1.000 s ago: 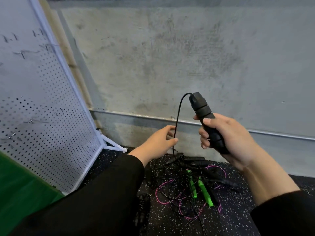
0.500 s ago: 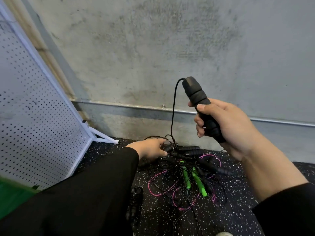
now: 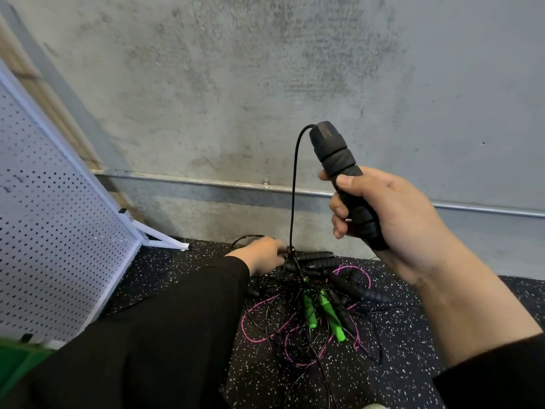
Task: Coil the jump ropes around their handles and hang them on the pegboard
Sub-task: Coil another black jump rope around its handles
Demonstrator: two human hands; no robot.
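My right hand (image 3: 392,219) grips a black jump-rope handle (image 3: 333,154) held upright. Its thin black cord (image 3: 293,190) arcs from the top and drops straight down into a tangled pile of jump ropes (image 3: 312,308) on the floor. The pile has black handles, two green handles (image 3: 330,315) and pink cord (image 3: 265,335). My left hand (image 3: 259,255) reaches down to the far edge of the pile, at a black handle (image 3: 315,256) where the cord lands; its fingertips are hidden among the ropes. The white pegboard (image 3: 53,246) leans at the left.
A concrete wall (image 3: 236,84) with a metal conduit (image 3: 206,183) running along it stands right behind the pile. The floor is black speckled rubber (image 3: 398,364). The pegboard's white foot (image 3: 165,240) juts out near my left hand. A green surface (image 3: 14,361) shows at the bottom left.
My left hand has dropped from beside the hanging cord down onto the pile on the floor. My right hand keeps its hold on the handle. The view has tilted down and to the right.
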